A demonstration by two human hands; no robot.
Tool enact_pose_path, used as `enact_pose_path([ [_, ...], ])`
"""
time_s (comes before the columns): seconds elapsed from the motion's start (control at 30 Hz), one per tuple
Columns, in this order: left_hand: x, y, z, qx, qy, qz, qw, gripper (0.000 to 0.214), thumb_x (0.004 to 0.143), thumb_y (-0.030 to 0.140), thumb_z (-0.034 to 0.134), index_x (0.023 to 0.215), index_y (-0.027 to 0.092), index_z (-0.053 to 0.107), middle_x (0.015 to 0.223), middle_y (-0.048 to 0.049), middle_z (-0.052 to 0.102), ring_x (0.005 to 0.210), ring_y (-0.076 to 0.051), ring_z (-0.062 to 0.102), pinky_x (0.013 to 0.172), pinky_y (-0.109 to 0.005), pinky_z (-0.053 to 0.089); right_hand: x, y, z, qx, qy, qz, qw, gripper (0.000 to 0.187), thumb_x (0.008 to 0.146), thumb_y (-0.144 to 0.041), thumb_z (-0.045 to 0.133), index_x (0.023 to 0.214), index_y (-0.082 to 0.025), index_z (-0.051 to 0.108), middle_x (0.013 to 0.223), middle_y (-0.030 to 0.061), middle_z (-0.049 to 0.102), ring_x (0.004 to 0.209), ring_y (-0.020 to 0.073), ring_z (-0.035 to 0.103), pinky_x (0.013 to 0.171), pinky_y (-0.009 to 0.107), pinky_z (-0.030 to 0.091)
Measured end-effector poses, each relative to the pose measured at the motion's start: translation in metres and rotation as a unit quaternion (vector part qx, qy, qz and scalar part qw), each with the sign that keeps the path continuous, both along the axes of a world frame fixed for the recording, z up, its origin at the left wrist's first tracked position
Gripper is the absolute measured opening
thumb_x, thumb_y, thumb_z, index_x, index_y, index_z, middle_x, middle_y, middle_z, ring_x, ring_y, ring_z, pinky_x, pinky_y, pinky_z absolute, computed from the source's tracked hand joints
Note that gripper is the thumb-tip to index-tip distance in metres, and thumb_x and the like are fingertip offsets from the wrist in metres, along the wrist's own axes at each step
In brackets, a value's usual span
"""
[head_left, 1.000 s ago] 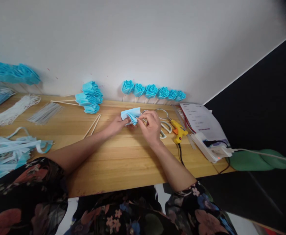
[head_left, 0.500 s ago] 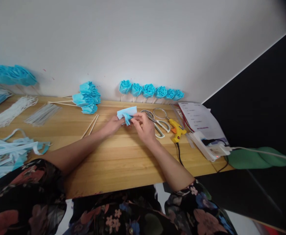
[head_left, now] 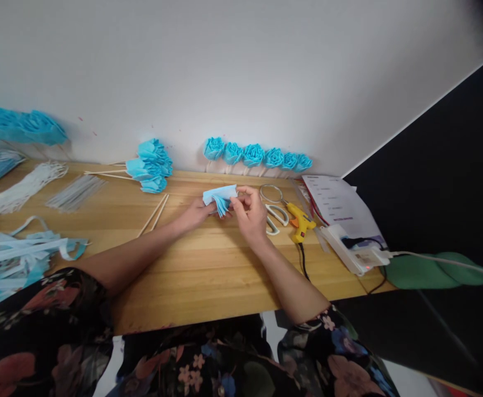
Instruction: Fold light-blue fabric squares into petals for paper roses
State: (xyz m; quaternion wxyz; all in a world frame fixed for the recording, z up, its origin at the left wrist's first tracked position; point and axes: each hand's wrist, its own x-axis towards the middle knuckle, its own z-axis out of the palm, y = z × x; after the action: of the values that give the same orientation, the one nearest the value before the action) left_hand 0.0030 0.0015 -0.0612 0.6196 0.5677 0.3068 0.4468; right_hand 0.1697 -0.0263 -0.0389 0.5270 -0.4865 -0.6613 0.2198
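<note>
A pleated, fan-folded piece of light blue paper (head_left: 220,197) is held just above the wooden table (head_left: 208,270), between both of my hands. My left hand (head_left: 196,212) pinches its lower left side, fingers closed on the folds. On the other side my right hand (head_left: 250,214) grips the paper's right edge with thumb and fingertips. White-handled scissors (head_left: 273,216) lie just right of my right hand, partly hidden by it.
A yellow glue gun (head_left: 301,221) lies beside the scissors. A row of blue paper roses (head_left: 258,154) lines the wall. Roses on sticks (head_left: 150,165), two loose sticks (head_left: 154,212), white strips (head_left: 18,190), blue scraps (head_left: 22,251), papers (head_left: 334,204) and a power strip (head_left: 355,251) lie around.
Both hands shifted slightly with the folded paper, drawing left and then back right; the right hand now covers part of the scissors again.
</note>
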Motion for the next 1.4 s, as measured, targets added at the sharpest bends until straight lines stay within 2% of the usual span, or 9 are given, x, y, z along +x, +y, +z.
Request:
enact_pose_path([
  [0.37,-0.001,0.0,0.001,0.012,0.017,0.015,1.0,0.045,0.081,0.057,0.069,0.094,0.014,0.074,0.089,-0.0086,0.075,0.081,-0.02,0.067,0.079,-0.032,0.053,-0.001,-0.001,0.0,0.011,0.002,0.001,1.0,0.018,0.092,-0.041,0.062,0.091,-0.024,0.059,0.08,-0.0001,0.072,0.07,0.0169,0.07,0.067,0.031,0.055],
  [0.57,-0.001,0.001,-0.001,0.007,0.012,0.004,1.0,0.043,0.082,0.058,0.069,0.092,0.016,0.074,0.086,-0.0075,0.075,0.081,-0.02,0.068,0.079,-0.032,0.053,-0.002,-0.001,0.001,0.026,-0.007,-0.004,1.0,0.015,0.092,-0.038,0.061,0.09,-0.024,0.061,0.079,-0.0007,0.07,0.066,0.0143,0.065,0.062,0.028,0.052],
  [0.77,-0.002,0.004,-0.008,-0.011,-0.007,-0.013,1.0,0.045,0.081,0.057,0.07,0.093,0.015,0.073,0.088,-0.0087,0.075,0.081,-0.021,0.069,0.079,-0.034,0.054,0.002,-0.001,0.008,0.121,-0.093,-0.027,0.988,0.01,0.093,-0.031,0.061,0.085,-0.025,0.064,0.088,0.0042,0.07,0.084,0.0201,0.064,0.071,0.035,0.052],
  [0.87,-0.001,0.003,-0.007,-0.035,-0.021,-0.005,0.999,0.043,0.08,0.055,0.071,0.093,0.015,0.071,0.086,-0.007,0.074,0.081,-0.02,0.068,0.078,-0.033,0.054,0.002,-0.001,0.011,0.172,-0.124,-0.005,0.977,0.008,0.092,-0.026,0.062,0.085,-0.025,0.065,0.094,0.0053,0.074,0.092,0.0223,0.066,0.078,0.039,0.052],
  [0.97,0.0,0.002,-0.003,-0.036,-0.01,0.023,0.999,0.041,0.078,0.055,0.072,0.082,0.015,0.068,0.076,-0.0035,0.069,0.071,-0.017,0.062,0.074,-0.031,0.051,0.001,0.0,0.01,0.213,-0.157,0.029,0.964,0.01,0.093,-0.022,0.062,0.083,-0.025,0.064,0.092,0.0039,0.076,0.089,0.0212,0.07,0.081,0.04,0.052],
  [1.07,0.001,0.003,-0.001,-0.02,0.007,0.051,0.998,0.041,0.075,0.055,0.072,0.075,0.015,0.064,0.07,-0.001,0.064,0.071,-0.016,0.057,0.073,-0.03,0.047,-0.003,0.0,0.007,0.236,-0.17,0.048,0.955,0.013,0.093,-0.019,0.061,0.081,-0.024,0.062,0.091,0.004,0.077,0.088,0.0202,0.071,0.082,0.039,0.052],
  [1.2,-0.001,0.005,-0.002,0.007,0.014,0.073,0.997,0.039,0.076,0.055,0.07,0.077,0.016,0.065,0.074,-0.0004,0.064,0.077,-0.017,0.055,0.077,-0.03,0.045,-0.006,0.0,0.003,0.208,-0.189,0.085,0.956,0.012,0.093,-0.019,0.059,0.082,-0.024,0.063,0.095,0.0049,0.076,0.091,0.0205,0.071,0.084,0.039,0.053],
  [1.27,-0.001,0.005,-0.003,0.003,0.018,0.071,0.997,0.039,0.077,0.056,0.069,0.078,0.017,0.066,0.075,-0.0012,0.065,0.08,-0.018,0.057,0.079,-0.03,0.045,-0.006,-0.002,0.002,0.186,-0.178,0.098,0.961,0.009,0.094,-0.021,0.058,0.089,-0.024,0.065,0.096,0.0055,0.076,0.092,0.021,0.071,0.083,0.038,0.054],
  [1.4,0.0,0.005,-0.005,-0.027,0.0,0.038,0.999,0.042,0.076,0.057,0.071,0.086,0.015,0.069,0.079,-0.0037,0.069,0.08,-0.019,0.062,0.078,-0.031,0.048,-0.005,-0.005,0.0,0.087,-0.077,0.079,0.99,0.016,0.097,-0.027,0.054,0.112,-0.025,0.061,0.099,0.0048,0.076,0.081,0.0185,0.073,0.07,0.032,0.057],
])
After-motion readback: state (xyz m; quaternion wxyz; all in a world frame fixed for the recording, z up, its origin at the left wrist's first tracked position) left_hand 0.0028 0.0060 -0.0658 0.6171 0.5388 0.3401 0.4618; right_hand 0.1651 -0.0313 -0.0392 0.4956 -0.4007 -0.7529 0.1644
